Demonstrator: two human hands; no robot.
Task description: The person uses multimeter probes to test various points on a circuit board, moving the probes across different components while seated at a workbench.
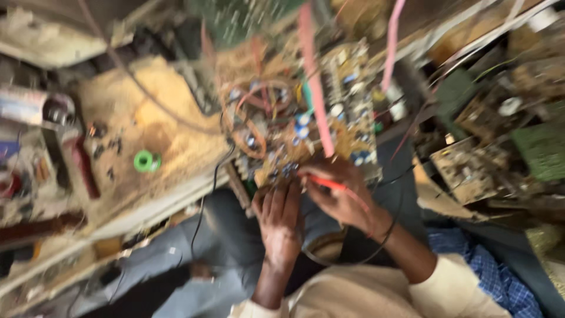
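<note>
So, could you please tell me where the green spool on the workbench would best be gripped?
Probably across the green spool's outer rim, coming straight down from above: it seems to lie flat with its hole facing up, standing apart on the workbench. The blur hides finer detail.

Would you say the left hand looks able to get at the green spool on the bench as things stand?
Probably yes. The left hand rests at the near edge of the circuit board and holds nothing visible. The green spool lies in the open on the wooden bench, and only a thin black cable hangs between them.
</note>
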